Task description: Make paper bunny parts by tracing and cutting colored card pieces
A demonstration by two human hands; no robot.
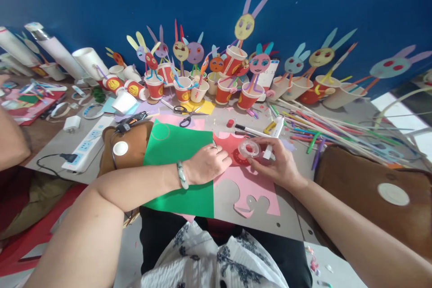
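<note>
My left hand [209,162], with a bangle on its wrist, rests on the right part of a green paper sheet [178,193]. Its fingers are curled together, and whatever may be in them is hidden. A traced circle [160,131] shows near the sheet's upper left corner. In my right hand [278,164] is a clear tape roll [249,149], held between thumb and fingers above red paper [224,143]. A white tube [277,127] lies just behind that hand. Pink paper with cut-out gaps [266,186] lies below, partly under the green sheet.
Scissors [186,116] and a black-and-white marker [249,130] lie behind the papers. Paper cups with rabbit figures [250,95] line the wall. Pipe cleaners [324,123] spread to the right, a brown bag [371,189] nearer. Leftward are a power strip [88,145] and another person's arm [11,139].
</note>
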